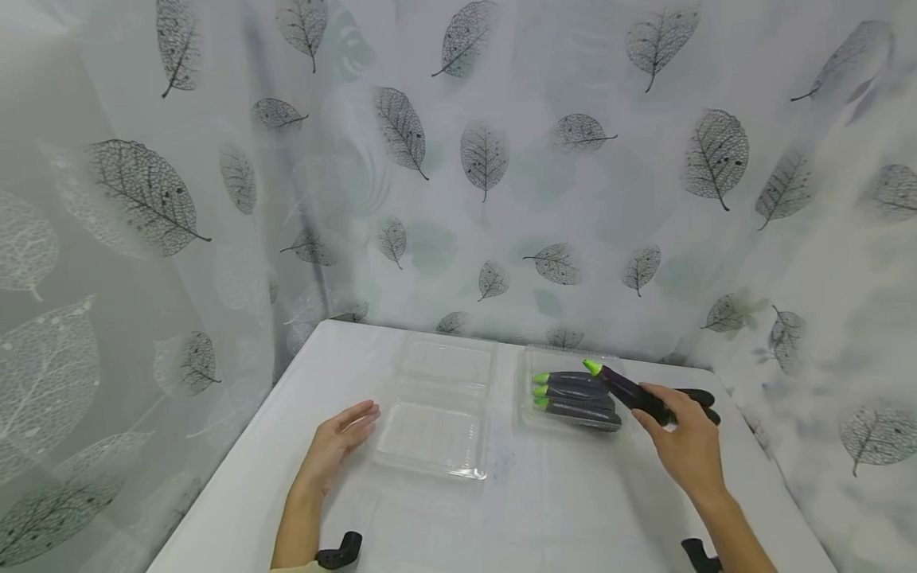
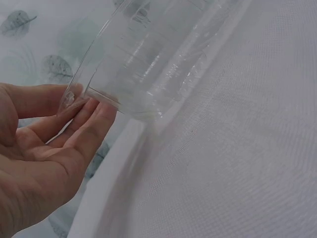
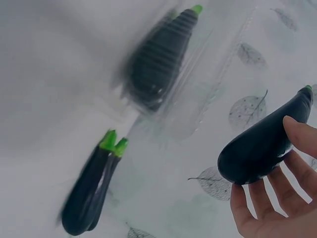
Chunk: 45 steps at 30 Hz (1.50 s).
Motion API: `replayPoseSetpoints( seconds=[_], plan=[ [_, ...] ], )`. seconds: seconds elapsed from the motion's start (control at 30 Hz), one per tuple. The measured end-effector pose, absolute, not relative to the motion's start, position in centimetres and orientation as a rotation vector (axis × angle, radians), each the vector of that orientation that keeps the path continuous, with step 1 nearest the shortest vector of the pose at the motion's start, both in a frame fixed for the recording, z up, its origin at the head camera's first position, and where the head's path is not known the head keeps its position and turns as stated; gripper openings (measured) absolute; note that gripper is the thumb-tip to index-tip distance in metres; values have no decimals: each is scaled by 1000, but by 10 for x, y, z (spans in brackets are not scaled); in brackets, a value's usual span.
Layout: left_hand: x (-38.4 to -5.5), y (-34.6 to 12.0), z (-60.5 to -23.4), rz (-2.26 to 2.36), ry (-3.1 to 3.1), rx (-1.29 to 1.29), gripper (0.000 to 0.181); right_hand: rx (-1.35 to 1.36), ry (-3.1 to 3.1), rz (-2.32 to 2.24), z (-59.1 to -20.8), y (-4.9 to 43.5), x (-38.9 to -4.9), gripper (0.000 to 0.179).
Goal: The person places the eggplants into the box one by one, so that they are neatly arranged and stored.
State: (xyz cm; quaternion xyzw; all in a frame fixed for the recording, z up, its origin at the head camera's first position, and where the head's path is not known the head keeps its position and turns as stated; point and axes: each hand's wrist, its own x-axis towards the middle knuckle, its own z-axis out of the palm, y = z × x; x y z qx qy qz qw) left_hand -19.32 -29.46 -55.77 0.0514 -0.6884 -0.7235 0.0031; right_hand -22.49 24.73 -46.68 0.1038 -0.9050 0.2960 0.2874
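My right hand point(image 1: 684, 438) holds a dark purple eggplant point(image 1: 630, 392) with a bright green stem, the thumb on one side and fingers on the other. The eggplant is raised, its stem end over a clear plastic box point(image 1: 528, 415) where several more eggplants point(image 1: 573, 394) lie side by side. Two loose eggplants point(image 3: 91, 191) lie together on the table to the right, partly hidden by the right hand in the head view. My left hand point(image 1: 340, 446) is beside an opened clear plastic clamshell box point(image 1: 430, 471), its relaxed fingertips right at the left rim.
A white cloth covers the table point(image 1: 559, 509). Behind it and along both sides hangs a pale curtain point(image 1: 444, 199) printed with leaves, close to the table edges. The clamshell's second half point(image 1: 444, 362) lies flat toward the back, left of the filled box.
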Motion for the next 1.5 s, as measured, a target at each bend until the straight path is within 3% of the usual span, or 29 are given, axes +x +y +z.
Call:
replayPoseSetpoints(
  seconds=[0.9,1.5],
  plan=[
    [-193,-294,-559,-2288,-2200,126,51,562,-2448,994,-477,159,-239,50],
    [-193,-293,-560,-2270,-2216,126,51,556,-2521,1052,-491,125,-243,47]
  ],
)
